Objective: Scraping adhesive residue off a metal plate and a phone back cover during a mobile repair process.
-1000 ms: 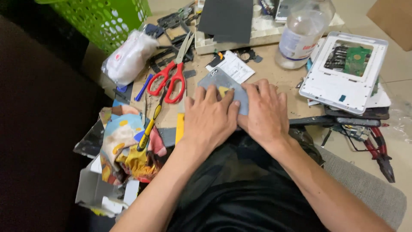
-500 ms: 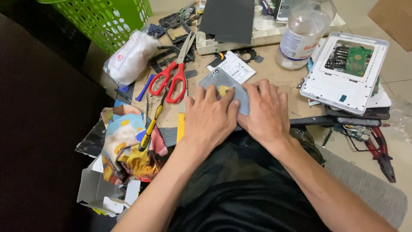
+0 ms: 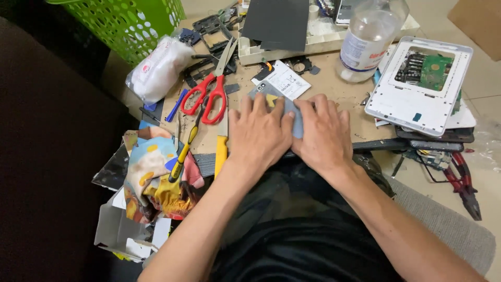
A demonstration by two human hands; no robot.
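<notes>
- Phone back cover (image 3: pixel 275 99), grey-blue, lies flat on the brown table (image 3: pixel 344 94), mostly hidden under both hands
- left hand (image 3: pixel 259 137) and right hand (image 3: pixel 322 134) press down on it, fingers spread flat, not pinching
- red scissors (image 3: pixel 209 94) just to the left, opened white tablet (image 3: pixel 420 86) off to the right

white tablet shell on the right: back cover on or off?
Off. The white tablet shell lies flat on the table with its inside exposed: a green circuit board shows through the opening near its top.

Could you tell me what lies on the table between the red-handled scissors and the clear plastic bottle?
In the head view, a white printed card lies between the red-handled scissors and the clear plastic bottle, with small black parts behind it.
</notes>
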